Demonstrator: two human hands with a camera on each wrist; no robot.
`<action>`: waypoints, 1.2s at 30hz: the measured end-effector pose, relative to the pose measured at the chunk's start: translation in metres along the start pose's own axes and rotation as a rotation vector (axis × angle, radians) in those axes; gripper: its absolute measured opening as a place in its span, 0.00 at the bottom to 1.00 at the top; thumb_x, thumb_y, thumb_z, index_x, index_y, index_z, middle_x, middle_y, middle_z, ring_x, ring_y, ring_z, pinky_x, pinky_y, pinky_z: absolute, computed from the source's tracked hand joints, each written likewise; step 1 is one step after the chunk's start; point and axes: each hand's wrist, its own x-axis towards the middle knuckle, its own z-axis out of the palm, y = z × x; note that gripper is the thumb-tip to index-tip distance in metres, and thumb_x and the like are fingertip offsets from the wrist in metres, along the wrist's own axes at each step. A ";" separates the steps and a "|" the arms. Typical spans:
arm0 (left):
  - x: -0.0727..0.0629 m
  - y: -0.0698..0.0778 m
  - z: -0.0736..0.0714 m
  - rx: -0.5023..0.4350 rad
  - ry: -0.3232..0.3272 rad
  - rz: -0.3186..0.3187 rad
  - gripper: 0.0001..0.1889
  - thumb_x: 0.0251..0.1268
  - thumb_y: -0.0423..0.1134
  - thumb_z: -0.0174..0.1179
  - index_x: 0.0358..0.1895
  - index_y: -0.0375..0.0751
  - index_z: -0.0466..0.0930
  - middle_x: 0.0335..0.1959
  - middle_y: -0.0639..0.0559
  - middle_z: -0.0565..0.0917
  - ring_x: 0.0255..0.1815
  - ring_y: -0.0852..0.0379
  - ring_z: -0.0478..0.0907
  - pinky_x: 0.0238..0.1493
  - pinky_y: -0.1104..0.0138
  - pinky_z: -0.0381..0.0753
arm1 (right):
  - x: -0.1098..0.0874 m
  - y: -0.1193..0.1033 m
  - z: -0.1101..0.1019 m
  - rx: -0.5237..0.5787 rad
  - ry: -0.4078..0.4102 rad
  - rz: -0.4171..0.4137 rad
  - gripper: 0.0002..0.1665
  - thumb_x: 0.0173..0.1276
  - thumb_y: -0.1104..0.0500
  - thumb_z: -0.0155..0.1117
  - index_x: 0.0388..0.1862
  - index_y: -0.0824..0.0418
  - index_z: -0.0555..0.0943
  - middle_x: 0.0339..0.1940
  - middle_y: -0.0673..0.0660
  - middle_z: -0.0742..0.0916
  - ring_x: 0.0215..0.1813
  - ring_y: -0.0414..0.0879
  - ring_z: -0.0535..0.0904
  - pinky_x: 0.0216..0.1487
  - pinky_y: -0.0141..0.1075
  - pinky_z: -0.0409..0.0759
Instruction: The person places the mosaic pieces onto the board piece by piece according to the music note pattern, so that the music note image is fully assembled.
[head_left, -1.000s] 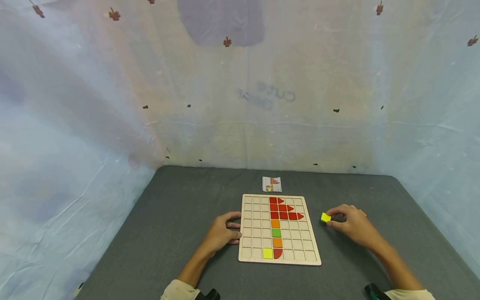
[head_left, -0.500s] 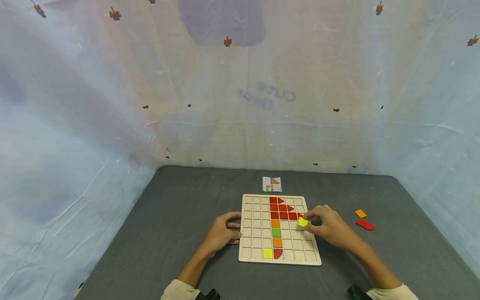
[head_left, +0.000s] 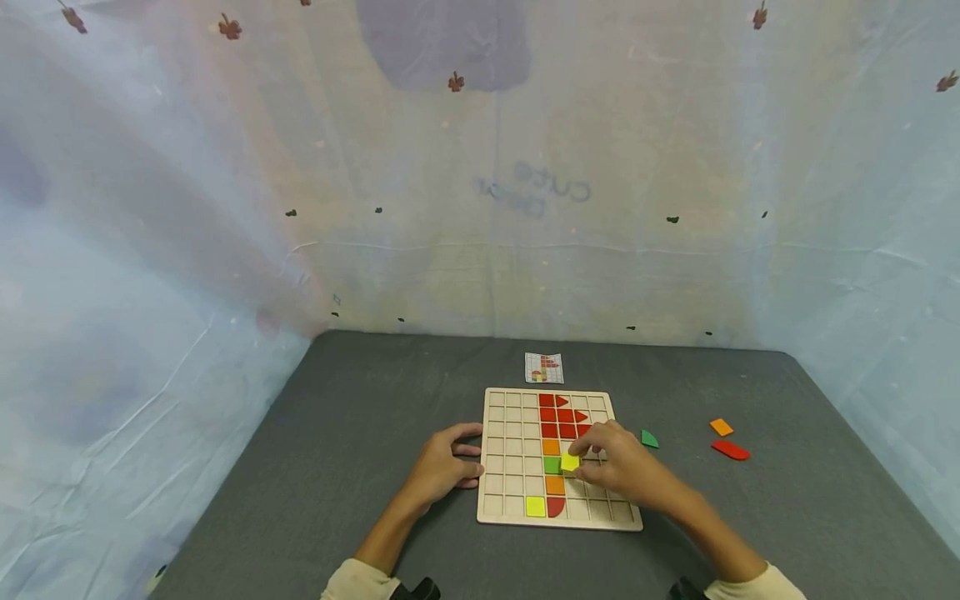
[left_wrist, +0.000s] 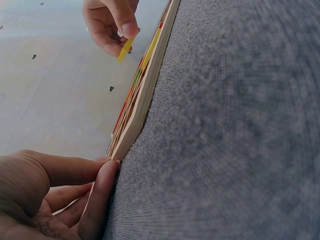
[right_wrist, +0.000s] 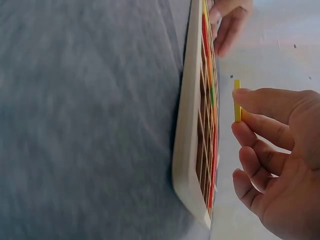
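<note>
A wooden grid board (head_left: 506, 487) lies on the dark cloth, holding red, orange, green and yellow tiles. The left hand (head_left: 441, 463) rests against the board's left edge; in the left wrist view its thumb and fingers (left_wrist: 102, 192) touch that edge. Between thumb and index finger, the right hand (head_left: 630, 471) pinches a yellow square tile (head_left: 570, 463). That tile is above the board, just right of the green square (head_left: 552, 465); the right wrist view shows the tile (right_wrist: 237, 101) edge-on and apart from the board. The right hand hides part of the grid's right side.
A small printed pattern card (head_left: 543, 368) lies beyond the board. To the right are a green quarter-round piece (head_left: 648, 439), an orange square (head_left: 722, 427) and a red round-ended piece (head_left: 731, 450). A patterned curtain (head_left: 480, 283) hangs behind the table.
The right hand has carried the yellow tile leftward from the table's right side to above the board, uncovering the loose pieces there. The left hand and board have stayed put.
</note>
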 end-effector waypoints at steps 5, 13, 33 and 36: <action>-0.001 0.001 0.000 -0.009 -0.002 0.002 0.35 0.60 0.23 0.71 0.73 0.34 0.76 0.54 0.35 0.86 0.44 0.50 0.89 0.36 0.61 0.93 | 0.002 -0.007 0.007 0.010 -0.022 -0.020 0.12 0.66 0.56 0.80 0.47 0.54 0.89 0.46 0.46 0.86 0.49 0.47 0.78 0.50 0.39 0.81; -0.003 0.002 0.001 -0.018 -0.002 0.003 0.35 0.60 0.23 0.72 0.73 0.34 0.75 0.54 0.35 0.86 0.44 0.50 0.89 0.35 0.60 0.93 | 0.003 -0.015 0.014 0.076 -0.070 -0.024 0.13 0.68 0.54 0.78 0.49 0.55 0.88 0.47 0.47 0.86 0.49 0.47 0.77 0.48 0.37 0.79; 0.002 -0.001 0.001 0.010 0.007 0.006 0.35 0.60 0.23 0.71 0.73 0.35 0.76 0.52 0.37 0.86 0.42 0.52 0.89 0.35 0.61 0.93 | 0.012 -0.024 0.021 0.038 -0.110 -0.031 0.13 0.67 0.53 0.79 0.47 0.54 0.88 0.47 0.46 0.87 0.49 0.45 0.76 0.49 0.38 0.79; 0.002 -0.001 0.001 0.009 0.007 -0.002 0.35 0.59 0.23 0.71 0.73 0.35 0.76 0.52 0.37 0.86 0.42 0.52 0.89 0.35 0.61 0.93 | 0.013 -0.026 0.022 0.026 -0.113 -0.043 0.13 0.67 0.53 0.79 0.47 0.54 0.89 0.46 0.45 0.87 0.49 0.45 0.76 0.49 0.38 0.78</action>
